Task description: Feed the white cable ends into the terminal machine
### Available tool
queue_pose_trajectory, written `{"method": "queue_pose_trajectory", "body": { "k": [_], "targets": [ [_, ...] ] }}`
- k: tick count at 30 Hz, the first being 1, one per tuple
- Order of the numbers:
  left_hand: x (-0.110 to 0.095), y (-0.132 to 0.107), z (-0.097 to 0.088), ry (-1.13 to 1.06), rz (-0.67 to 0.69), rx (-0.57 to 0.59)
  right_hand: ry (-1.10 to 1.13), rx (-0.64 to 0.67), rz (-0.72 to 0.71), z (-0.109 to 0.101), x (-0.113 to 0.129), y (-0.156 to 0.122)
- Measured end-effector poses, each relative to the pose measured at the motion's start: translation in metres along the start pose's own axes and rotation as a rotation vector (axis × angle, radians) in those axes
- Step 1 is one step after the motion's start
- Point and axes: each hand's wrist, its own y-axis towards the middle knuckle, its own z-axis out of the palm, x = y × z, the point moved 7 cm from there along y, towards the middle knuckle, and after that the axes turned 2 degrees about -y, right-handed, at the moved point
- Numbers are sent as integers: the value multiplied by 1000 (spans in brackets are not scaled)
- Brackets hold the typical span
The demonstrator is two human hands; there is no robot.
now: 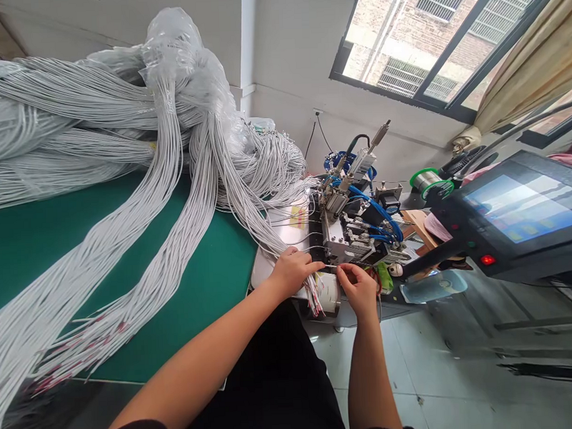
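Note:
A thin white cable (pixel 331 267) spans the short gap between my two hands at the front of a small metal machine (pixel 345 218). My left hand (pixel 292 272) is closed on it, its index finger stretched along the cable. On the other side, my right hand (pixel 358 287) pinches the cable's end between thumb and fingertips. Below my left hand hangs a bunch of white cable ends (pixel 313 295) with red tips. Just under the gap sits a white roll (pixel 329 291), partly hidden by the cables and my hands.
Long bundles of white cable (pixel 171 162), some in clear plastic, cover much of the green table (pixel 226 257) on the left. A screen on an arm (pixel 524 206) stands at right, near a green-rimmed wire spool (pixel 430 183). A clear blue bin (pixel 433 287) lies below.

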Motion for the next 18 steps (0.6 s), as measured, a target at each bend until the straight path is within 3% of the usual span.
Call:
{"method": "queue_pose_trajectory", "body": {
  "k": [6, 13, 18],
  "targets": [
    [1, 2, 2, 23, -59, 7, 139, 47, 88, 15, -13, 9],
    [1, 3, 5, 38, -92, 31, 308, 184, 93, 29, -21, 17],
    [2, 3, 6, 35, -112, 28, 619, 159, 352, 45, -33, 13]
  ]
}}
